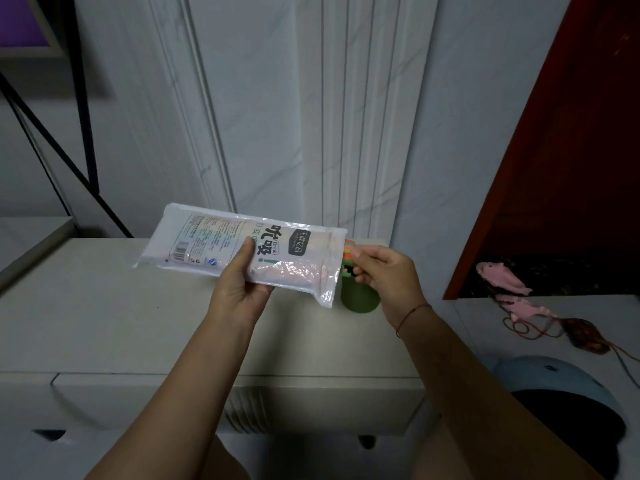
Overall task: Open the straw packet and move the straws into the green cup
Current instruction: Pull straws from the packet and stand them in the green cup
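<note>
The straw packet [214, 244], a clear plastic bag with a white printed label, hangs sideways above the white cabinet top [104, 306]. My left hand [242, 282] grips it from below near its middle, thumb on the label. At the packet's open right end, coloured straws [349, 251] stick out a little. My right hand [384, 271] pinches those straw ends. The green cup [358, 299] stands upright on the cabinet directly below the packet's right end, partly hidden by the bag and my right hand.
A white panelled wall rises right behind the cabinet. A black metal frame [83, 133] stands at the left. To the right are a red panel [571, 133], a pink fish toy [502, 275] with cords, and a blue and black round object [568, 403].
</note>
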{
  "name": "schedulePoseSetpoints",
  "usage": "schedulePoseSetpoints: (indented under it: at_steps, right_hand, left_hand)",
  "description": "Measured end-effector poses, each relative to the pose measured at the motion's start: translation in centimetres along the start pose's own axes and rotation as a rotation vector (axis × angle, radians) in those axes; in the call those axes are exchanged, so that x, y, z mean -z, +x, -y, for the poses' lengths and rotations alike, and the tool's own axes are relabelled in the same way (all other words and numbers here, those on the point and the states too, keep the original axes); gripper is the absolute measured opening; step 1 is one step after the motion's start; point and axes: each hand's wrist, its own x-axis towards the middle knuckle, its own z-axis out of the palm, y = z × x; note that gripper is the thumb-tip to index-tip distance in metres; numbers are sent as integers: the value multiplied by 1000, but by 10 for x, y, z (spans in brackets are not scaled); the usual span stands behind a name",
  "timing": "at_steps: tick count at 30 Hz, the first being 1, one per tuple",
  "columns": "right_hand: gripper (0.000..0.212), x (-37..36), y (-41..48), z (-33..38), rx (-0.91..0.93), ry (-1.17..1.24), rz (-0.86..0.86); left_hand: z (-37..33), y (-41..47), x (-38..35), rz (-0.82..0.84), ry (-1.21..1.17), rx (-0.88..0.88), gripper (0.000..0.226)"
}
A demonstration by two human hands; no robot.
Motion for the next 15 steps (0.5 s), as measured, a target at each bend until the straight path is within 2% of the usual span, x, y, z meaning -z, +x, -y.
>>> schedulePoseSetpoints:
  at_steps: [4, 7, 12, 15]
  right_hand:
    - [14, 20, 7, 4, -6, -19, -26]
    - [11, 33, 10, 8, -10, 64, 13]
    - [34, 19, 7, 8, -66, 359, 124]
    - [21, 9, 3, 4, -38, 367, 135]
  left_hand:
    - [-14, 4, 8, -38, -83, -14, 27]
    - [-21, 7, 14, -58, -109, -19, 33]
    - [-7, 8, 14, -84, -93, 26, 27]
    - [3, 8, 13, -82, -87, 53, 27]
